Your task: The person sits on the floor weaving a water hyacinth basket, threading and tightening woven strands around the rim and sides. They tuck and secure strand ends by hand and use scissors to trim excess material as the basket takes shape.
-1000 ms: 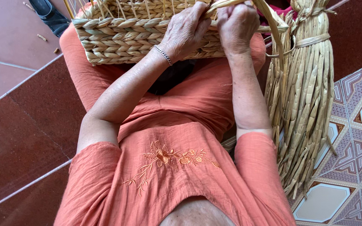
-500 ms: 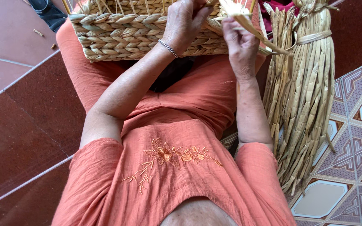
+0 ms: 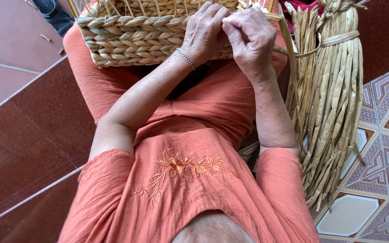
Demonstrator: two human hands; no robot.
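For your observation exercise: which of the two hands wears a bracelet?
The left hand: a thin chain bracelet circles its wrist. The right hand, touching it at the basket rim, has a bare wrist.

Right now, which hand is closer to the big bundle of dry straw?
The right hand. It sits at the woven basket's rim, just beside the tied straw bundle on the person's right. The left hand presses the basket farther from the bundle.

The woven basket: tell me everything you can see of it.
The basket is woven of thick, pale straw-coloured braided strands in stacked rows. Thin upright stakes rise above its unfinished rim. It rests on the person's lap, its top cut off by the frame. The left hand and right hand press against its near wall, fingers meeting at the rim.
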